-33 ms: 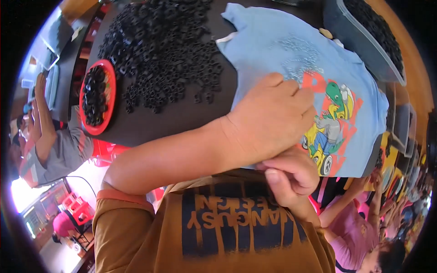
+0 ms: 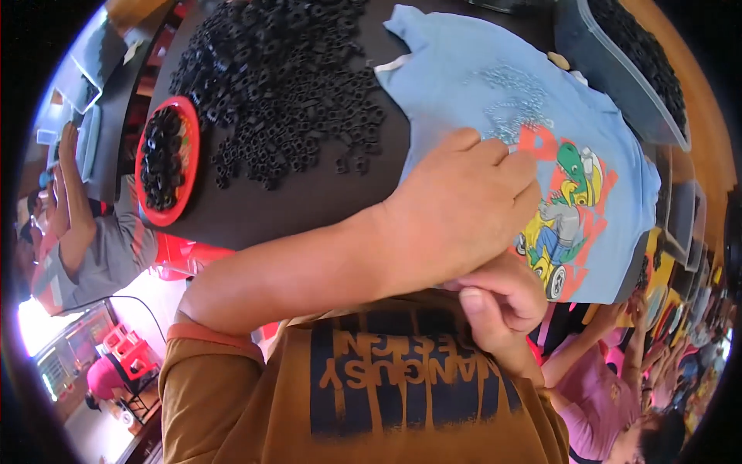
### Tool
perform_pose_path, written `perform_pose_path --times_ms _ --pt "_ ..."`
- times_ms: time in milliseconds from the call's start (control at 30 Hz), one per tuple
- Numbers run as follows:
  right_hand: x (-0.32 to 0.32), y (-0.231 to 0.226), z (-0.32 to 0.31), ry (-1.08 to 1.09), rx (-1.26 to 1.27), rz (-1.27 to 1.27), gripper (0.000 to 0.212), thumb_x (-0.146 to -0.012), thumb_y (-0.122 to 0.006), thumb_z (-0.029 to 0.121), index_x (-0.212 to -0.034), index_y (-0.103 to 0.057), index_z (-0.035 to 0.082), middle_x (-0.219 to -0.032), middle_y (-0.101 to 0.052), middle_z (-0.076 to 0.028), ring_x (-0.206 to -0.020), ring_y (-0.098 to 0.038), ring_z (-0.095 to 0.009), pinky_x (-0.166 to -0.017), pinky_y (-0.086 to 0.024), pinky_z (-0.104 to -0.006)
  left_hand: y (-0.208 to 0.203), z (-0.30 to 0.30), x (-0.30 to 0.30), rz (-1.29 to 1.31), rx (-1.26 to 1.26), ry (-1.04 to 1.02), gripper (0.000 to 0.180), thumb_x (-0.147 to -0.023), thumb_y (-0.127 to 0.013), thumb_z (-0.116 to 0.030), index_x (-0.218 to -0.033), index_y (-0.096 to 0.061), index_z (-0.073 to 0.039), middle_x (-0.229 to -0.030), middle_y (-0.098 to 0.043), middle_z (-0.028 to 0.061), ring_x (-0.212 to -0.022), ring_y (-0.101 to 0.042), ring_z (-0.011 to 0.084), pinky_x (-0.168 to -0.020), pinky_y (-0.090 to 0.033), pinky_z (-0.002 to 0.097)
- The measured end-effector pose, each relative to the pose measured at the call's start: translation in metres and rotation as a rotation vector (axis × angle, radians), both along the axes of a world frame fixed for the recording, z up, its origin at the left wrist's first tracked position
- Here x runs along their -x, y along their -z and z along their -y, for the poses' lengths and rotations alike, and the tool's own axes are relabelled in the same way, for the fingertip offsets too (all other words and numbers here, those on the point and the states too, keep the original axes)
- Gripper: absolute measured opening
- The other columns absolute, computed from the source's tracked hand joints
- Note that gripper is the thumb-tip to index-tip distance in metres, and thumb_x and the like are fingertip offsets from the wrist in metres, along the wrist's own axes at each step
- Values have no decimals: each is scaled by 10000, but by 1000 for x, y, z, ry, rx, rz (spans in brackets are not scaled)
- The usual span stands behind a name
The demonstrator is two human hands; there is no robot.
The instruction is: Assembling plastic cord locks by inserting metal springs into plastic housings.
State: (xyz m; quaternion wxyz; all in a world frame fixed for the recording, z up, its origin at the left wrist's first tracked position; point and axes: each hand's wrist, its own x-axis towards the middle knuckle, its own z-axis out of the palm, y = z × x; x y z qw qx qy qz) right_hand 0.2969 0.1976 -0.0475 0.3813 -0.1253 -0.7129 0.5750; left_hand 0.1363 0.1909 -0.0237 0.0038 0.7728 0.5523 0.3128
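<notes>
My left hand (image 2: 468, 205) reaches across from the left, back upward, over the near left part of a light blue T-shirt (image 2: 440, 62) spread on the table. Its fingers are curled under and hidden, so what they hold cannot be seen. Just below it, close to my chest, my right hand (image 2: 506, 305) is closed, thumb bent against curled fingers; whatever it pinches is not visible. The hands overlap in the picture. Beyond my left hand, many small thin silvery metal pieces (image 2: 514, 97) lie scattered on the shirt above its printed cartoon dinosaur (image 2: 568, 201).
A large heap of small black ring-shaped parts (image 2: 270, 85) covers the dark table (image 2: 309, 201) at left. Beside it, a red oval plate (image 2: 193, 166) carries shiny black pieces. A grey plastic bin (image 2: 626, 81) of black parts stands far right. Other people sit at left and right.
The table and its things sit slightly further right in the picture. Both hands keep nearly the same pose, with a very small shift.
</notes>
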Motion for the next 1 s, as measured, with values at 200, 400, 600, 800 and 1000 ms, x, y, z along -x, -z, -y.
perform_pose_path --times_ms 200,400,600,800,1000 --pt "-3 -23 11 168 415 16 118 -855 -598 32 -961 -605 -22 -840 -631 -96 -707 -588 -139 -630 -457 -264 -21 67 21 513 202 -118 223 -702 -655 74 -904 -582 15 -804 -607 141 -690 -595 298 -604 -484 342" --pt "49 -53 -13 80 -132 307 191 -800 -637 -9 -990 -621 -11 -882 -633 -118 -757 -601 -212 -663 -466 -296 -7 123 39 611 116 -304 239 -694 -644 75 -907 -580 -13 -761 -597 126 -654 -594 295 -576 -477 353" --pt "126 -45 -25 -8 -698 449 245 -751 -682 47 -990 -635 24 -1023 -616 -117 -914 -589 -280 -779 -476 -343 15 134 58 524 12 -305 246 -679 -655 65 -902 -586 -13 -725 -595 104 -615 -582 270 -539 -445 348" --pt "158 -33 -25 -79 -852 521 249 -717 -704 59 -959 -649 45 -927 -587 -92 -855 -554 -284 -734 -465 -356 23 138 63 580 8 -233 229 -674 -659 11 -885 -583 -35 -741 -567 78 -615 -556 252 -545 -424 348" --pt "166 -25 -31 -80 -886 466 215 -668 -726 82 -863 -640 58 -857 -560 -73 -787 -539 -273 -682 -452 -362 19 141 74 631 72 -135 244 -709 -686 -4 -934 -591 -23 -781 -604 106 -661 -591 270 -577 -452 358"
